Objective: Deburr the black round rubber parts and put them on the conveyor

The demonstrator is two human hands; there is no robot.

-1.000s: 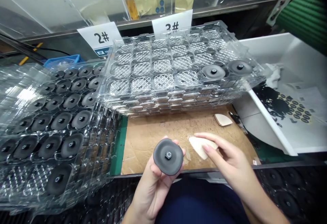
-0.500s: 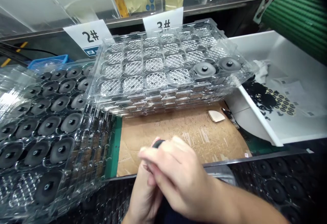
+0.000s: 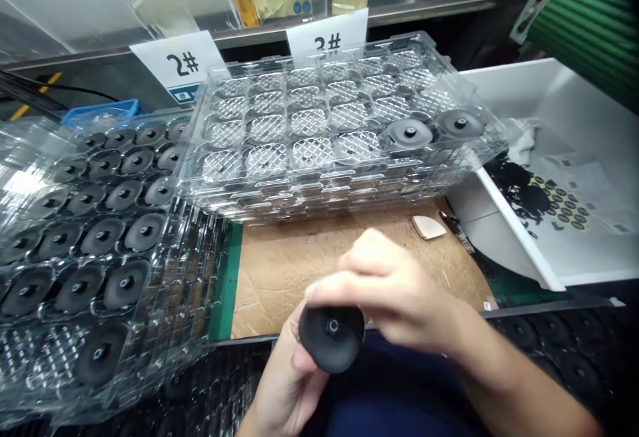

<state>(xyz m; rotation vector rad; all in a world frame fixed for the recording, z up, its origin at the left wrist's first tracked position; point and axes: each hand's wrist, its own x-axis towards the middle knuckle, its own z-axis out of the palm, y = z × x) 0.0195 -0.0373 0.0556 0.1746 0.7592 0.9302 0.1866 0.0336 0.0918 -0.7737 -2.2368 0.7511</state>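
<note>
Both my hands are around one black round rubber part (image 3: 331,338) with a small metal hub in its centre. My left hand (image 3: 289,377) grips it from below and to the left, thumb at its lower edge. Fingers of my right hand (image 3: 394,291) curl over its top edge, with the thumb hidden. The part's round face points up toward me, just off the front edge of the cardboard (image 3: 279,277). Beyond my hands, a stack of clear plastic trays (image 3: 319,181) holds two like parts in its top tray's front right pockets.
At left stands another clear tray stack (image 3: 184,257) holding many black round parts. A white bin (image 3: 514,224) at right contains black scraps and a sticker sheet (image 3: 569,204). On the cardboard lies a pale wedge-shaped piece (image 3: 428,227), beside a dark knife-like tool (image 3: 456,232).
The black part, mostly covered by my hands before, now shows its full round face. My right hand has moved up and right along its edge. The view has shifted slightly.
</note>
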